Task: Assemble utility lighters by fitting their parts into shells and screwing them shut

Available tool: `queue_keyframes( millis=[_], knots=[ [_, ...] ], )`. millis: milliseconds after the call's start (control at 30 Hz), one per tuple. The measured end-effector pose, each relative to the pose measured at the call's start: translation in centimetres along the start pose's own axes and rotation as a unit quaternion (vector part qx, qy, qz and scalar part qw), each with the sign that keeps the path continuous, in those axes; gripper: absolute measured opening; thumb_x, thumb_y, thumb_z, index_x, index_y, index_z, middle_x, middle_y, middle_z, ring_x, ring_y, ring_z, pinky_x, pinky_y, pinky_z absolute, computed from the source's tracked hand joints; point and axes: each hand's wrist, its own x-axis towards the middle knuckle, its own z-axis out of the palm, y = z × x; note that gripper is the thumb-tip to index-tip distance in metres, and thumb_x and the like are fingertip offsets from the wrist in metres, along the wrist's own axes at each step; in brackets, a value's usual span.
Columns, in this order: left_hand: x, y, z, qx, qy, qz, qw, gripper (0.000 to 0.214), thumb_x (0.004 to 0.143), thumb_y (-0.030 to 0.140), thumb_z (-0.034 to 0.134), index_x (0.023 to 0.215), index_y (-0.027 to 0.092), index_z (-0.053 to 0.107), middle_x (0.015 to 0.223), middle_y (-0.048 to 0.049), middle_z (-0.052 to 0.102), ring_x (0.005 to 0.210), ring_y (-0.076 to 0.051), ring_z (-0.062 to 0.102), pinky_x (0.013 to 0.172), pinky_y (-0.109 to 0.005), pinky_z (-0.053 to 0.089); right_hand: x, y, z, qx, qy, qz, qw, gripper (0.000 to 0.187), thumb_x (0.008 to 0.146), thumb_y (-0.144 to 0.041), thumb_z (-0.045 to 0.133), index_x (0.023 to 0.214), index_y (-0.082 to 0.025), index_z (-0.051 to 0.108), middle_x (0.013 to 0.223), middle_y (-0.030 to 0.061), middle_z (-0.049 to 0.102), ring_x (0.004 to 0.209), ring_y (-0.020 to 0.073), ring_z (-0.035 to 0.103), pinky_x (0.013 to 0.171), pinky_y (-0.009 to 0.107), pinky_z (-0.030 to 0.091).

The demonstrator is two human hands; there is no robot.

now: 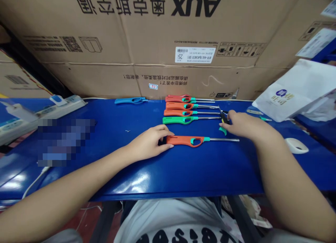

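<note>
My left hand (pixel 151 143) has its thumb and fingers closed on the handle end of an orange gas lighter (pixel 180 140), which lies flat with its metal tube pointing right. My right hand (pixel 241 124) is closed around a small screwdriver-like tool (pixel 223 117) with a black and yellow handle, partly hidden by the fingers. Just below that tool lies a loose teal piece (pixel 222 130). Beyond my hands a green lighter (pixel 180 120) and several orange-red lighters (pixel 175 105) lie in parallel, tubes to the right. A blue lighter (pixel 128 101) rests apart at the back left.
A large cardboard box (pixel 147 36) stands along the back of the blue table (pixel 157 176). At the left are a power strip (pixel 39 110) and a blurred-out object (pixel 65 141) with a cable. A white bag (pixel 294 89) and white oval object (pixel 296 145) are at the right; tiny screws (pixel 127 131) lie left.
</note>
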Motion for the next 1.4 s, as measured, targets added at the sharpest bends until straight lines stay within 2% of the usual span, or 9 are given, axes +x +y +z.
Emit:
queue_keyframes(
  millis=[233, 467, 533, 633, 700, 767, 833, 1033, 1400],
  knots=[
    [0.0, 0.3, 0.6, -0.016, 0.011, -0.064, 0.998, 0.034, 0.083, 0.031, 0.077, 0.114, 0.018, 0.073, 0.095, -0.0034, 0.061, 0.069, -0.013, 0.056, 0.066, -0.028, 0.047, 1.3, -0.7, 0.1, 0.052, -0.063, 0.058, 0.995, 0.047, 0.088, -0.028, 0.06, 0.129, -0.007, 0.049, 0.101, 0.0208, 0.073, 0.08, 0.0281, 0.072, 0.062, 0.033, 0.048],
    [0.0, 0.5, 0.3, -0.012, -0.002, -0.063, 0.998, 0.032, 0.084, 0.03, 0.076, 0.114, 0.019, 0.073, 0.096, -0.0032, 0.061, 0.071, -0.014, 0.057, 0.066, -0.028, 0.046, 1.6, 1.0, -0.2, 0.101, 0.109, 0.083, 0.985, 0.038, 0.087, -0.036, 0.055, 0.117, -0.015, 0.066, 0.108, 0.0192, 0.074, 0.101, 0.0368, 0.07, 0.075, 0.041, 0.051],
    [-0.1, 0.6, 0.2, -0.004, -0.006, -0.061, 0.998, 0.033, 0.085, 0.029, 0.075, 0.116, 0.019, 0.072, 0.098, -0.0035, 0.061, 0.071, -0.013, 0.057, 0.066, -0.028, 0.047, 1.6, 1.4, -0.5, 0.167, 0.238, 0.097, 0.952, 0.033, 0.087, -0.035, 0.054, 0.109, -0.016, 0.071, 0.099, 0.0173, 0.075, 0.095, 0.0343, 0.07, 0.076, 0.041, 0.052],
    [-0.2, 1.2, 0.4, 0.018, -0.006, -0.061, 0.998, 0.032, 0.085, 0.027, 0.076, 0.116, 0.018, 0.071, 0.098, -0.0041, 0.062, 0.077, -0.015, 0.06, 0.07, -0.028, 0.049, 1.0, 0.7, -0.9, 0.266, 0.453, 0.043, 0.85, 0.031, 0.087, -0.033, 0.056, 0.107, -0.016, 0.072, 0.093, 0.0135, 0.075, 0.082, 0.0263, 0.069, 0.077, 0.039, 0.053],
    [-0.5, 2.0, 0.6, 0.055, -0.013, -0.059, 0.997, 0.03, 0.087, 0.026, 0.073, 0.116, 0.018, 0.07, 0.101, -0.0054, 0.062, 0.083, -0.018, 0.063, 0.074, -0.03, 0.051, 0.1, -1.0, -1.0, 0.342, 0.51, -0.033, 0.789, 0.031, 0.09, -0.036, 0.056, 0.111, -0.018, 0.071, 0.094, 0.0104, 0.074, 0.074, 0.0216, 0.066, 0.072, 0.036, 0.053],
    [-0.9, 3.1, 0.9, 0.119, -0.026, -0.043, 0.992, 0.027, 0.092, 0.025, 0.064, 0.118, 0.017, 0.068, 0.106, -0.0071, 0.063, 0.086, -0.021, 0.064, 0.074, -0.033, 0.053, -1.0, -3.7, -0.8, 0.451, 0.458, -0.102, 0.759, 0.031, 0.092, -0.042, 0.057, 0.109, -0.02, 0.071, 0.088, 0.0074, 0.072, 0.065, 0.0183, 0.062, 0.062, 0.033, 0.051],
    [-1.2, 4.1, 1.1, 0.182, -0.033, -0.035, 0.982, 0.025, 0.096, 0.024, 0.056, 0.116, 0.015, 0.066, 0.106, -0.0087, 0.062, 0.088, -0.025, 0.065, 0.073, -0.036, 0.054, -2.2, -6.8, -0.6, 0.548, 0.304, -0.177, 0.759, 0.032, 0.091, -0.045, 0.061, 0.108, -0.021, 0.072, 0.076, 0.0037, 0.068, 0.054, 0.0156, 0.057, 0.053, 0.031, 0.047],
    [-1.6, 5.1, 1.3, 0.207, -0.04, -0.034, 0.977, 0.021, 0.096, 0.029, 0.056, 0.107, 0.015, 0.068, 0.101, -0.0077, 0.064, 0.085, -0.025, 0.068, 0.072, -0.038, 0.058, -2.9, -14.1, 0.1, 0.581, 0.055, -0.337, 0.739, 0.026, 0.09, -0.035, 0.063, 0.107, -0.019, 0.073, 0.084, 0.0036, 0.071, 0.062, 0.0141, 0.058, 0.062, 0.03, 0.049],
    [-1.8, 4.3, 1.5, 0.181, -0.026, -0.02, 0.983, 0.027, 0.094, 0.03, 0.06, 0.114, 0.013, 0.07, 0.114, -0.0137, 0.07, 0.092, -0.031, 0.072, 0.077, -0.043, 0.061, -2.0, -17.8, 0.3, 0.529, 0.036, -0.402, 0.746, 0.032, 0.092, -0.035, 0.063, 0.118, -0.02, 0.073, 0.097, 0.0037, 0.073, 0.077, 0.0159, 0.057, 0.071, 0.031, 0.045]
  ],
)
